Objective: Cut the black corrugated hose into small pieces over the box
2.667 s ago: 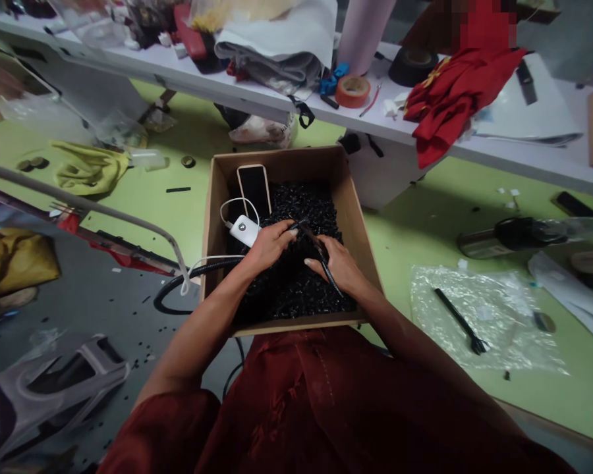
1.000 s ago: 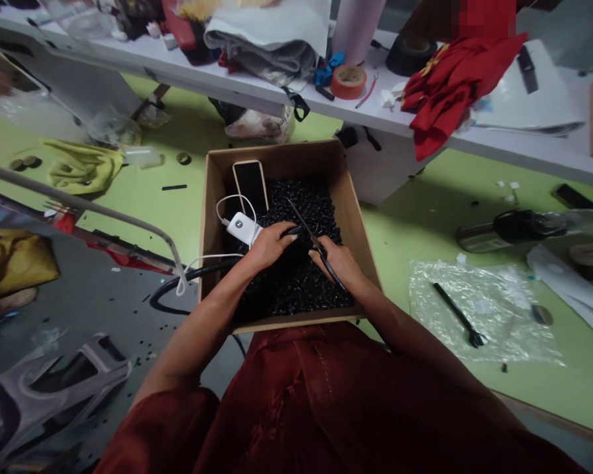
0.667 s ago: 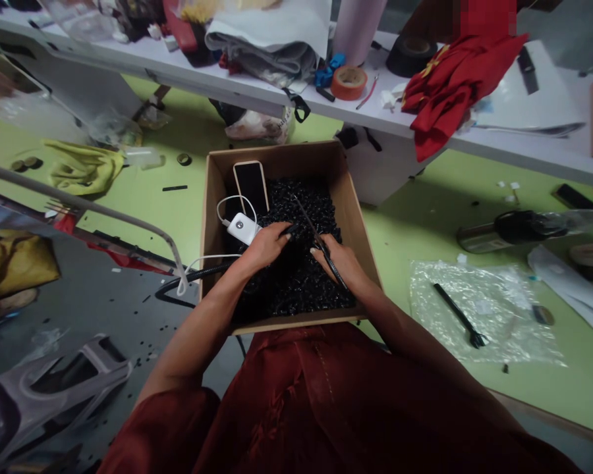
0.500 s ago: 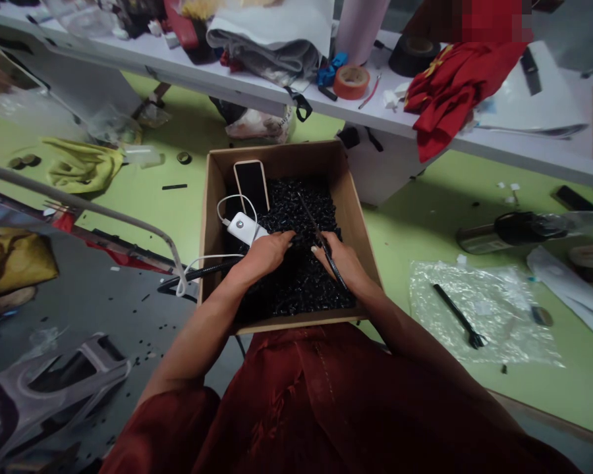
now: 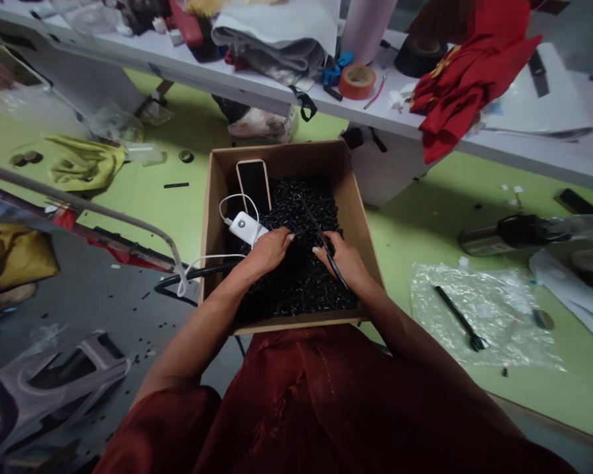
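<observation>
Low in the open cardboard box (image 5: 281, 322), both hands are over a heap of small shiny black pieces (image 5: 304, 293). My left hand (image 5: 271, 251) is closed, thumb and fingers pinched at something dark that blends into the heap. A ribbed black tube (image 5: 217, 268) enters the box from the left and passes out of sight under that wrist. My right hand (image 5: 344, 258) is closed around a long, thin dark tool (image 5: 310, 214) that slants away over the pieces; its exact kind does not show. Beside my left hand lie a white device with a cable (image 5: 246, 227) and a phone (image 5: 254, 187).
Behind the box runs a cluttered white table (image 5: 257, 97) with an orange tape roll (image 5: 356, 81) and red cloth (image 5: 454, 95). At right are a clear plastic bag (image 5: 514, 316), a black rod (image 5: 458, 317) and a metal bottle (image 5: 484, 237). A metal bar (image 5: 118, 214) crosses at left.
The view has shifted slightly. My left hand has moved little, its fingertips still at the heap's middle. My right hand keeps hold of the thin tool.
</observation>
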The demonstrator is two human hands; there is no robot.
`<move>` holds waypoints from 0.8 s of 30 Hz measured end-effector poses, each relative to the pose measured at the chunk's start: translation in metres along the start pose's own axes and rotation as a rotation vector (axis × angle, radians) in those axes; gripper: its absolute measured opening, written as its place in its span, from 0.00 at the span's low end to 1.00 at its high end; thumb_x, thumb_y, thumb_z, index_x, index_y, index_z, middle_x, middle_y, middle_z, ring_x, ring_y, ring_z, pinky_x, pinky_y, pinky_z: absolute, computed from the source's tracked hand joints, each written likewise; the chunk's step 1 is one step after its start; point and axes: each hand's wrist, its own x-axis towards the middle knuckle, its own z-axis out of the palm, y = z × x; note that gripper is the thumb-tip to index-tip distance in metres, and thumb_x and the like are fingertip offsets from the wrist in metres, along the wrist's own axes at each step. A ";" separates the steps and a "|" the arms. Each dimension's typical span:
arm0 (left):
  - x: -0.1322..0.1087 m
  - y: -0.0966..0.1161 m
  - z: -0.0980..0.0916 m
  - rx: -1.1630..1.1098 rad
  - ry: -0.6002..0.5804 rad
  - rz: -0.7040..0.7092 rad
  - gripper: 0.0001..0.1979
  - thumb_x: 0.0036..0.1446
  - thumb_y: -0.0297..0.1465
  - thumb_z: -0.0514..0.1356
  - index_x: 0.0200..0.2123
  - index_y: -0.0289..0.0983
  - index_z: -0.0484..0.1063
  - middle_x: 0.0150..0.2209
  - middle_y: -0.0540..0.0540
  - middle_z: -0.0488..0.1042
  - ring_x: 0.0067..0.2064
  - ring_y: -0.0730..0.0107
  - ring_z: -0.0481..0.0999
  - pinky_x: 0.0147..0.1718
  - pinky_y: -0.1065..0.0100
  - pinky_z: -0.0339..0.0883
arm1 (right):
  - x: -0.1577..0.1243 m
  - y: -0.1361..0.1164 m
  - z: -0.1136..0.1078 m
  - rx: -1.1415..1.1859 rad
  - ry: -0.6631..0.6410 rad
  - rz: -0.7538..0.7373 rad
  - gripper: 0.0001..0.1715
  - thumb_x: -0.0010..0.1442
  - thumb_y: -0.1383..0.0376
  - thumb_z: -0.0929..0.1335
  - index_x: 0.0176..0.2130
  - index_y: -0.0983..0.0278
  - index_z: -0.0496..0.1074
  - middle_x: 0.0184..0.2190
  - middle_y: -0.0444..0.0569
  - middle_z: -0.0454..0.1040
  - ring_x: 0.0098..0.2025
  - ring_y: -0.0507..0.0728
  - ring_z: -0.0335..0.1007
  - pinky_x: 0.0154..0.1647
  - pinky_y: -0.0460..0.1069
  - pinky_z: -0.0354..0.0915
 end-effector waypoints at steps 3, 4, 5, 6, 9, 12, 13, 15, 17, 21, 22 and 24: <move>0.001 -0.004 0.001 -0.127 0.077 -0.008 0.12 0.64 0.33 0.48 0.37 0.36 0.69 0.31 0.45 0.73 0.33 0.66 0.72 0.36 0.66 0.64 | 0.000 -0.001 -0.001 0.007 -0.002 -0.009 0.26 0.60 0.54 0.64 0.54 0.63 0.63 0.43 0.54 0.75 0.43 0.62 0.73 0.43 0.54 0.65; 0.003 -0.005 0.002 -0.195 0.109 -0.015 0.12 0.63 0.34 0.48 0.37 0.36 0.69 0.31 0.46 0.73 0.33 0.67 0.71 0.35 0.67 0.64 | 0.000 -0.002 -0.001 0.014 -0.003 -0.013 0.26 0.60 0.54 0.64 0.54 0.63 0.63 0.44 0.54 0.75 0.43 0.62 0.72 0.43 0.54 0.65; 0.004 -0.006 0.002 -0.275 0.138 -0.026 0.12 0.63 0.34 0.48 0.38 0.36 0.69 0.30 0.47 0.72 0.32 0.68 0.70 0.34 0.67 0.64 | -0.001 -0.002 -0.001 0.024 -0.007 -0.018 0.26 0.60 0.54 0.64 0.54 0.63 0.63 0.44 0.54 0.75 0.44 0.62 0.72 0.44 0.54 0.65; 0.005 -0.008 0.002 -0.359 0.165 -0.039 0.12 0.62 0.34 0.49 0.39 0.36 0.69 0.30 0.47 0.72 0.31 0.69 0.70 0.33 0.68 0.64 | -0.001 -0.002 -0.001 0.039 -0.015 -0.022 0.27 0.59 0.54 0.64 0.54 0.63 0.63 0.44 0.54 0.75 0.44 0.61 0.72 0.44 0.54 0.65; 0.009 -0.011 0.002 -0.589 0.218 -0.067 0.11 0.60 0.34 0.52 0.40 0.36 0.70 0.29 0.49 0.71 0.29 0.73 0.68 0.30 0.70 0.63 | -0.002 -0.001 0.000 0.080 -0.047 -0.037 0.29 0.58 0.53 0.65 0.55 0.62 0.61 0.45 0.55 0.74 0.45 0.61 0.72 0.45 0.54 0.65; 0.011 -0.011 0.002 -0.723 0.235 -0.080 0.10 0.57 0.34 0.55 0.39 0.35 0.71 0.28 0.50 0.71 0.27 0.76 0.67 0.29 0.72 0.62 | -0.004 -0.002 0.000 0.090 -0.081 -0.051 0.31 0.57 0.52 0.66 0.56 0.62 0.61 0.46 0.55 0.74 0.45 0.62 0.72 0.45 0.55 0.65; 0.011 -0.011 0.002 -0.743 0.242 -0.081 0.11 0.57 0.34 0.55 0.39 0.35 0.71 0.28 0.50 0.71 0.27 0.76 0.66 0.28 0.72 0.62 | -0.004 -0.003 0.000 0.090 -0.091 -0.054 0.31 0.57 0.52 0.66 0.56 0.63 0.61 0.46 0.56 0.74 0.45 0.62 0.71 0.45 0.56 0.65; 0.011 -0.011 0.002 -0.748 0.257 -0.076 0.12 0.56 0.34 0.56 0.41 0.35 0.72 0.28 0.50 0.71 0.26 0.77 0.66 0.28 0.72 0.62 | -0.005 -0.005 -0.001 0.096 -0.109 -0.056 0.31 0.57 0.52 0.67 0.55 0.63 0.61 0.46 0.56 0.73 0.45 0.62 0.71 0.46 0.56 0.64; 0.010 -0.010 0.001 -0.730 0.263 -0.062 0.13 0.56 0.35 0.56 0.42 0.35 0.73 0.29 0.50 0.72 0.27 0.76 0.67 0.29 0.72 0.62 | -0.006 -0.007 -0.003 0.106 -0.121 -0.054 0.32 0.57 0.53 0.67 0.56 0.64 0.60 0.47 0.56 0.73 0.45 0.62 0.71 0.46 0.56 0.64; 0.009 -0.008 0.004 -0.670 0.243 -0.052 0.16 0.57 0.36 0.56 0.44 0.34 0.74 0.32 0.48 0.74 0.29 0.74 0.69 0.31 0.71 0.65 | -0.006 -0.008 -0.003 0.119 -0.133 -0.068 0.32 0.57 0.53 0.67 0.55 0.64 0.60 0.46 0.56 0.73 0.46 0.61 0.71 0.47 0.55 0.64; 0.009 -0.008 0.005 -0.645 0.238 -0.044 0.16 0.57 0.36 0.56 0.44 0.34 0.74 0.32 0.48 0.75 0.29 0.73 0.70 0.32 0.70 0.65 | -0.006 -0.008 -0.003 0.120 -0.131 -0.075 0.31 0.57 0.52 0.67 0.55 0.64 0.60 0.46 0.56 0.73 0.45 0.61 0.71 0.47 0.55 0.64; 0.009 -0.008 0.008 -0.587 0.238 -0.020 0.16 0.58 0.37 0.55 0.44 0.34 0.75 0.34 0.47 0.76 0.32 0.71 0.72 0.34 0.69 0.66 | -0.006 -0.007 -0.002 0.124 -0.126 -0.084 0.31 0.57 0.52 0.66 0.55 0.64 0.60 0.45 0.56 0.73 0.44 0.61 0.71 0.46 0.55 0.64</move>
